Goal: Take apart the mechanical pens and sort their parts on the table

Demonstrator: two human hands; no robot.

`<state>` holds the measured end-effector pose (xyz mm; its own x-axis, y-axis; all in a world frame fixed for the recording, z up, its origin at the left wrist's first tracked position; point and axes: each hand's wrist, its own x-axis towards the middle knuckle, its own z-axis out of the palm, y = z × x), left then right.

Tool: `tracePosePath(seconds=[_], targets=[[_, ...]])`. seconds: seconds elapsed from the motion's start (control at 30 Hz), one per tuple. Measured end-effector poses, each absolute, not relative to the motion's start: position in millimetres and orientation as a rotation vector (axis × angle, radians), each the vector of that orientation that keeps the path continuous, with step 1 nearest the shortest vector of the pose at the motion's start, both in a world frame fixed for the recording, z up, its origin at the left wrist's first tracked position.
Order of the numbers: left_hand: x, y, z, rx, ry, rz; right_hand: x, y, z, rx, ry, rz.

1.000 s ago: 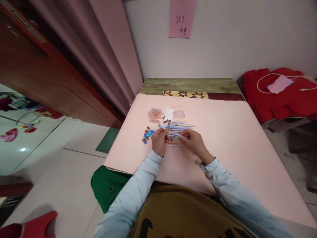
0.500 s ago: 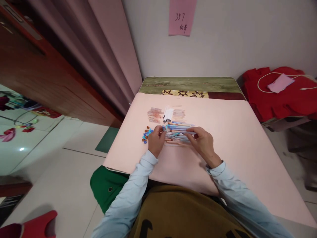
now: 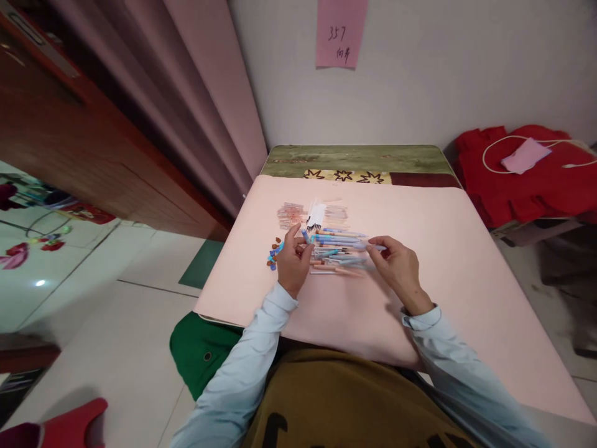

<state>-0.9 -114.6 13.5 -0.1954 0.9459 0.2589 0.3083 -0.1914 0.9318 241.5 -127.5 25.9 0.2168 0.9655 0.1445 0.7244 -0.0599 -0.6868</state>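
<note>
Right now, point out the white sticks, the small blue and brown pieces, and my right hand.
White sticks (image 3: 317, 213): head view, on the white middle of the bundle.
Small blue and brown pieces (image 3: 273, 256): head view, amid the pile.
Right hand (image 3: 398, 264): head view, on the back of the hand.

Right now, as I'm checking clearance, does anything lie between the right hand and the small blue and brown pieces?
Yes: the pen parts, then the left hand, separate the right hand from the small pieces.

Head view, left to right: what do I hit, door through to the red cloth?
Wooden door → small blue and brown pieces → left hand → pen parts → right hand → red cloth.
</note>
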Motion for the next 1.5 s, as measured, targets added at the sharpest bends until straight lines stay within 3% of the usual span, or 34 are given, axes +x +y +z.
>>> tracePosePath(seconds=[0.27, 0.67, 0.93, 1.27, 1.5], targets=[[6.3, -114.5, 14.7, 1.606, 1.432, 1.337, 239.4, -128.2, 19.8, -1.832, -1.572, 0.518], [12.9, -109.6, 21.8, 1.219, 1.416, 1.528, 233.7, -133.2, 15.2, -1.581, -1.480, 0.624], [-0.8, -112.0, 8.2, 1.385, 1.477, 1.469, 229.0, -130.0, 9.7, -1.582, -1.559, 0.759], [-13.8, -120.2, -13.6, 1.909, 1.772, 1.131, 228.2, -117.3, -7.6, -1.632, -1.862, 0.309], [-14.6, -120.8, -12.0, 1.928, 1.768, 1.136, 230.9, -95.6, 4.8, -1.869, -2.108, 0.132]])
